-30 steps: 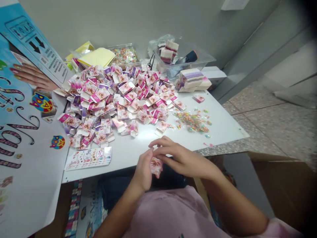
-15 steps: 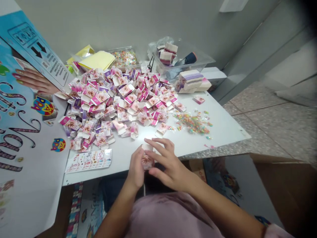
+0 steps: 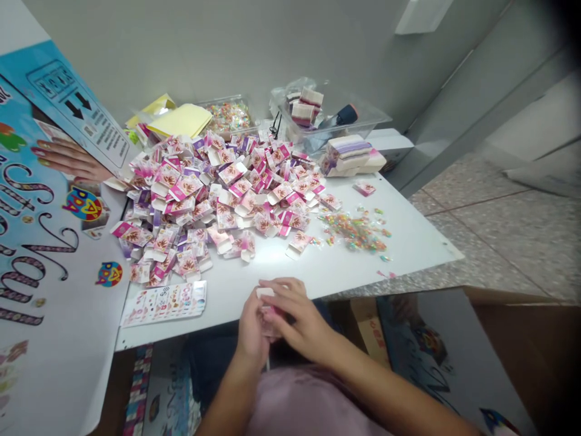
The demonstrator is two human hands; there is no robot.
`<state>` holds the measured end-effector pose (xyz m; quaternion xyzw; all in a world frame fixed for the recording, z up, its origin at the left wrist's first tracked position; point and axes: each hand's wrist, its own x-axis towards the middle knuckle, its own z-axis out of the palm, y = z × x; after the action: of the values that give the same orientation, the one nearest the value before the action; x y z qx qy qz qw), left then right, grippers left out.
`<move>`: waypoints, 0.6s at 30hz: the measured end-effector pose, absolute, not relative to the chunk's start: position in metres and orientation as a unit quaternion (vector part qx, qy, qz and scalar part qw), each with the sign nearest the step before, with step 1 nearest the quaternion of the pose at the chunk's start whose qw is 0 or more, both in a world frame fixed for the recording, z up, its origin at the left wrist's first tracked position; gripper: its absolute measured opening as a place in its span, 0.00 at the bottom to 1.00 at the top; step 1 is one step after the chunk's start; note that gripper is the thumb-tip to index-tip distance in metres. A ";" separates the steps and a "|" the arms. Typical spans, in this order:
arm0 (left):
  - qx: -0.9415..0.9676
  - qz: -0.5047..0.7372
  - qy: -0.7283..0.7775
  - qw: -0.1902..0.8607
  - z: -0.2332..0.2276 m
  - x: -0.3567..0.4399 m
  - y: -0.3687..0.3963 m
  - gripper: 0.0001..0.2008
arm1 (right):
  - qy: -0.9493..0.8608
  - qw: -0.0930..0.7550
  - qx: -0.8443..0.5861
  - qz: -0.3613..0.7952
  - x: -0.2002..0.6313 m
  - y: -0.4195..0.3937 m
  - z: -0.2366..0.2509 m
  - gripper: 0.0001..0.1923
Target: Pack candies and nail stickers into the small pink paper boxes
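At the table's near edge, my left hand (image 3: 251, 333) is closed around a small printed cardboard box (image 3: 265, 293), whose white flap shows at the top. My right hand (image 3: 302, 315) lies over the same box, thumb and fingers pressing on its upper part and hiding much of it. Beyond my hands spreads a heap of small pink, purple and white boxes (image 3: 231, 175), several with flaps standing up. To the right of the heap lie tiny bags of coloured pieces (image 3: 356, 230). A stack of sticker sheets (image 3: 166, 303) rests at the table's left front edge.
A large blue and white printed carton (image 3: 68, 290) stands along the left side. At the back are yellow paper (image 3: 181, 120), a clear tray of coloured bags (image 3: 229, 115), black scissors (image 3: 275, 124), a clear bin (image 3: 370, 115) and stacked flat box blanks (image 3: 349, 151).
Both hands have drawn slightly down with the small box. My right fingers, more spread before, have closed in over its top. The view has tilted a little.
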<state>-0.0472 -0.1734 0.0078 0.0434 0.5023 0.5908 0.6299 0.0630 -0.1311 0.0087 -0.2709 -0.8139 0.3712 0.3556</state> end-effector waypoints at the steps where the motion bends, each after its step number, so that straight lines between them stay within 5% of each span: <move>1: 0.027 0.588 0.481 0.650 0.008 -0.048 -0.175 0.14 | -0.818 0.349 -0.268 0.370 0.064 -0.128 0.010 0.12; 6: 0.017 0.582 0.459 0.671 0.009 -0.053 -0.178 0.28 | -0.833 0.349 -0.228 0.363 0.063 -0.120 0.011 0.12; 12: 0.121 0.542 0.545 0.627 0.002 -0.048 -0.177 0.36 | -0.654 0.351 -0.367 0.561 0.057 -0.122 0.003 0.11; 18: 0.192 0.521 0.563 0.613 -0.001 -0.052 -0.174 0.34 | -0.770 0.398 -0.256 0.428 0.069 -0.126 0.002 0.08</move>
<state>-0.0520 -0.1735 -0.0013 0.1919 0.5625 0.5206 0.6129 0.0693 -0.1258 0.0016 -0.2556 -0.7699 0.4281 0.3984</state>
